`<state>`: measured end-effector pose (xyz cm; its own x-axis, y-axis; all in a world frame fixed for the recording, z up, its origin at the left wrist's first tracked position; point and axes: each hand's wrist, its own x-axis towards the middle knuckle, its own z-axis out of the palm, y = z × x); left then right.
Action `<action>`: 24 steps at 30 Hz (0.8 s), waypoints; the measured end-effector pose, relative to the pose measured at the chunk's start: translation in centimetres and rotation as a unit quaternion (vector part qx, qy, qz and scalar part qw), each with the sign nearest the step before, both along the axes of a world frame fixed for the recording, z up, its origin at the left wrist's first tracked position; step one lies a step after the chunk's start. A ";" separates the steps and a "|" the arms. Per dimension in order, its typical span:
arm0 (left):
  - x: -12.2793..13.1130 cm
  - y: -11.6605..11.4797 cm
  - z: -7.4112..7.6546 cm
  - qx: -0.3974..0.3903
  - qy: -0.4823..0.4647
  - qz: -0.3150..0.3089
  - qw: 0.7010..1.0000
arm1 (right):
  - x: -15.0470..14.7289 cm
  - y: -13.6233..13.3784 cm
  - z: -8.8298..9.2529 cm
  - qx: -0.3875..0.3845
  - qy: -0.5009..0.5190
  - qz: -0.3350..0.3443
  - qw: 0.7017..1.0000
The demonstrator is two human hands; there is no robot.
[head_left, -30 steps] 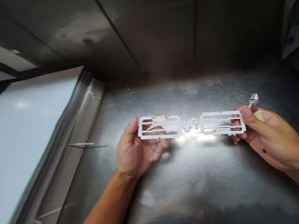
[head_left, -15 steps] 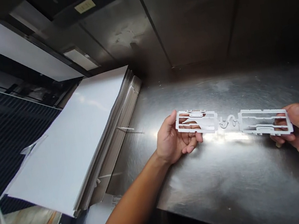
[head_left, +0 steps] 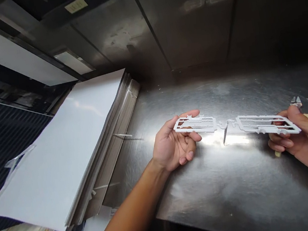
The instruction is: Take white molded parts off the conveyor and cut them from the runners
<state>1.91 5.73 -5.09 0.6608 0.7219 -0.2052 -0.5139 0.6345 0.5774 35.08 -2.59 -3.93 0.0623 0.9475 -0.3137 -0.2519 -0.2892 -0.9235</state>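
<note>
**Plastic frame spans both hands**

The left hand (head_left: 173,144) lies open, palm up, with a white plastic sprue frame (head_left: 194,128) resting across its fingers; the right hand (head_left: 302,138) curls closed, gripping the frame's far end together with side cutters (head_left: 296,102); a steel worktop (head_left: 231,205) lies beneath both hands; a stack of white sheets (head_left: 61,158) sits left of the left hand.

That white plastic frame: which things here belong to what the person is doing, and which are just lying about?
In use:
white plastic frame, resting on the left hand and gripped by the right hand
side cutters, in the right hand

Just lying about:
stack of white sheets
steel worktop
</note>
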 end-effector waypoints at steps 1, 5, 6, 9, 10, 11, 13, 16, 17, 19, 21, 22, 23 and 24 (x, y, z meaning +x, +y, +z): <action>0.0 0.0 0.0 -0.006 -0.002 0.002 1.000 | -0.1 0.0 0.1 0.002 0.004 0.000 1.000; 0.0 0.0 0.0 -0.015 -0.017 0.002 1.000 | -0.5 0.0 0.3 -0.002 0.035 -0.002 0.999; 0.0 0.0 -0.1 -0.014 -0.022 -0.001 1.000 | -0.5 0.0 0.3 -0.002 0.042 -0.003 0.999; -0.2 0.1 -0.3 -0.001 -0.041 -0.016 0.999 | -0.7 0.1 0.4 0.008 0.063 -0.007 0.998; -0.3 0.1 -0.3 0.003 -0.045 -0.021 0.999 | -0.8 0.1 0.4 0.010 0.068 -0.007 0.998; -0.3 0.1 -0.4 0.009 -0.050 -0.026 0.998 | -0.9 0.1 0.5 0.013 0.072 -0.007 0.997; -0.3 0.2 -0.5 0.018 -0.054 -0.031 0.998 | -1.0 0.2 0.8 0.016 0.074 -0.007 0.997; -0.3 0.2 -0.4 0.030 -0.047 -0.028 0.998 | -1.2 0.1 0.9 0.017 0.077 -0.008 0.997; -0.3 0.2 -0.4 0.033 -0.042 -0.024 0.998 | -1.2 0.1 0.9 0.019 0.080 -0.006 0.997; -0.2 0.1 -0.3 0.038 -0.031 -0.014 0.999 | -1.2 0.0 0.8 0.022 0.084 -0.001 0.996; -0.2 0.1 -0.2 0.044 -0.021 -0.006 0.999 | -1.2 -0.1 0.7 0.025 0.087 0.004 0.996; -0.2 0.1 -0.2 0.048 -0.017 -0.004 0.999 | -1.2 -0.2 0.6 0.026 0.088 0.006 0.996; -0.2 0.1 -0.2 0.052 -0.014 -0.002 0.999 | -1.2 -0.2 0.6 0.028 0.089 0.007 0.996; -0.2 0.1 -0.2 0.053 -0.010 0.000 0.999 | -1.2 -0.3 0.6 0.030 0.090 0.009 0.995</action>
